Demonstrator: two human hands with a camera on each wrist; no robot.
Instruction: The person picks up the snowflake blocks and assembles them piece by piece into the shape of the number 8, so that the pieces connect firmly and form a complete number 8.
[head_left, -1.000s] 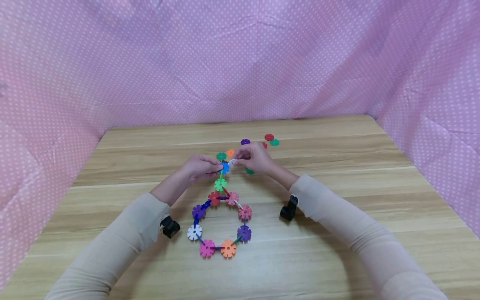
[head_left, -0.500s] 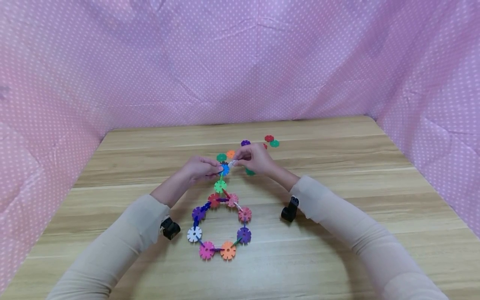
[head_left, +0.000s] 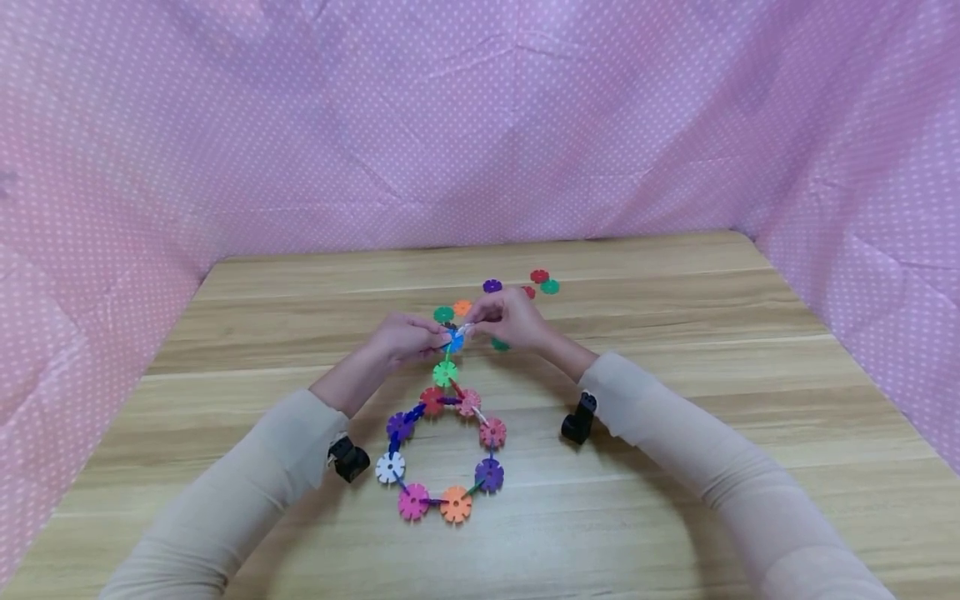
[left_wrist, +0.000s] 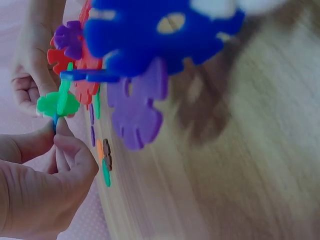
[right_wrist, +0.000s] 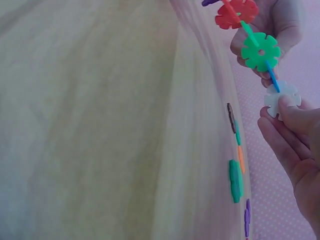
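Notched plastic snowflake discs are linked into a ring with a stem. My left hand (head_left: 405,337) pinches the blue disc (head_left: 455,342) at the far end of the stem. Between thumb and fingers, my right hand (head_left: 513,318) holds a white disc (right_wrist: 282,95), its edge meeting the blue disc's edge; how deep the slots sit together I cannot tell. A bright green disc (head_left: 445,373) joins the blue one to the ring, which includes a white disc (head_left: 390,467), an orange disc (head_left: 456,505) and a pink disc (head_left: 413,502). The left fingers partly cover the blue disc.
Loose discs lie on the wooden table (head_left: 637,333) beyond my hands: a green disc (head_left: 443,314), an orange disc (head_left: 462,307), a purple disc (head_left: 492,286) and a red disc (head_left: 539,276) among several. Pink dotted cloth (head_left: 480,125) hangs around the table.
My left hand and the upper part of the linked discs have shifted slightly right. The white disc in my right hand now meets the blue disc more closely.
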